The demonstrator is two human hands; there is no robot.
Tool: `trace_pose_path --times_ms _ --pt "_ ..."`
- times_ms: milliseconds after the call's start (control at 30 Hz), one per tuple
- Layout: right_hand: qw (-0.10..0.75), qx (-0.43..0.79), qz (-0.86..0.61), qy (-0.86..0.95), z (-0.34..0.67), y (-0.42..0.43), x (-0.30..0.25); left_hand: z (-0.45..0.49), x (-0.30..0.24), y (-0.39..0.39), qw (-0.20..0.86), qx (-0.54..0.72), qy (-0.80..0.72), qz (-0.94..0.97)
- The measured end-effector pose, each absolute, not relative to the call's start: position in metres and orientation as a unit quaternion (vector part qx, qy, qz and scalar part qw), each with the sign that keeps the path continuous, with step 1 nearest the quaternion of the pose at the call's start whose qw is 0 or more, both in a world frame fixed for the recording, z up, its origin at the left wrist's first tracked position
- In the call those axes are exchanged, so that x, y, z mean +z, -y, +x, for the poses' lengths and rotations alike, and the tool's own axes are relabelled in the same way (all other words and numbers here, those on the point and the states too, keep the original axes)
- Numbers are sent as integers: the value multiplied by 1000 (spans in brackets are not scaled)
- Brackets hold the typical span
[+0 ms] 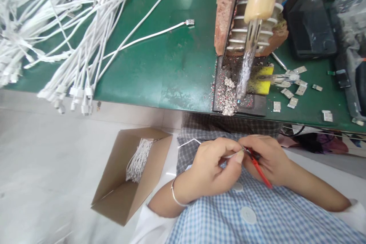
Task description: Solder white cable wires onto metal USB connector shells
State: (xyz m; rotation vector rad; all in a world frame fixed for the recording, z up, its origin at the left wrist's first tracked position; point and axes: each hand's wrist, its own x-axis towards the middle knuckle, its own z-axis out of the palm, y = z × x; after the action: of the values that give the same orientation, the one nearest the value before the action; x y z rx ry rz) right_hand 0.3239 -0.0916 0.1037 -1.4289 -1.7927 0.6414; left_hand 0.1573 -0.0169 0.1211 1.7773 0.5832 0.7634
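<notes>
Both hands meet in front of the blue checked apron, above the lap. My left hand (213, 166) pinches a thin white cable (192, 142) near its end, and the rest of the cable trails out to the left. In my right hand (265, 158) is a small pair of red-handled pliers (260, 171), possibly cutters. Their jaws touch the cable end at the left fingertips. Fingers partly hide the jaws and the cable tip.
A wooden-handled soldering iron (246, 72) rests over solder scraps (228, 97) on the green table (160, 65). Loose USB plugs (287, 93) lie to its right. White cables (94, 42) are piled at left. Below, a cardboard box (111, 183) holds a white cable bundle (140, 160).
</notes>
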Motion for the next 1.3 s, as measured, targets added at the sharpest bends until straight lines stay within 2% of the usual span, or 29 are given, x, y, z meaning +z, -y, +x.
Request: trace_pose_path --times_ms 267,733,833,933,1000,1067,1200,1300 --pt "320 205 -570 729 333 90 107 154 118 18 581 285 -259 718" --pt "309 168 -581 734 329 92 104 157 117 20 545 313 -261 733" --pt "335 253 -560 715 330 93 106 155 117 18 538 315 -267 735" --pt "361 460 -458 670 332 95 111 153 117 14 531 325 -230 748" --pt "359 546 -398 644 333 95 113 152 118 11 537 329 -200 750" --pt "352 520 -434 646 333 95 114 151 118 10 561 319 -208 735" --pt "343 318 -563 682 328 94 109 150 118 11 689 244 -256 633" --pt "378 337 -546 668 322 94 104 151 115 14 806 196 -219 514"
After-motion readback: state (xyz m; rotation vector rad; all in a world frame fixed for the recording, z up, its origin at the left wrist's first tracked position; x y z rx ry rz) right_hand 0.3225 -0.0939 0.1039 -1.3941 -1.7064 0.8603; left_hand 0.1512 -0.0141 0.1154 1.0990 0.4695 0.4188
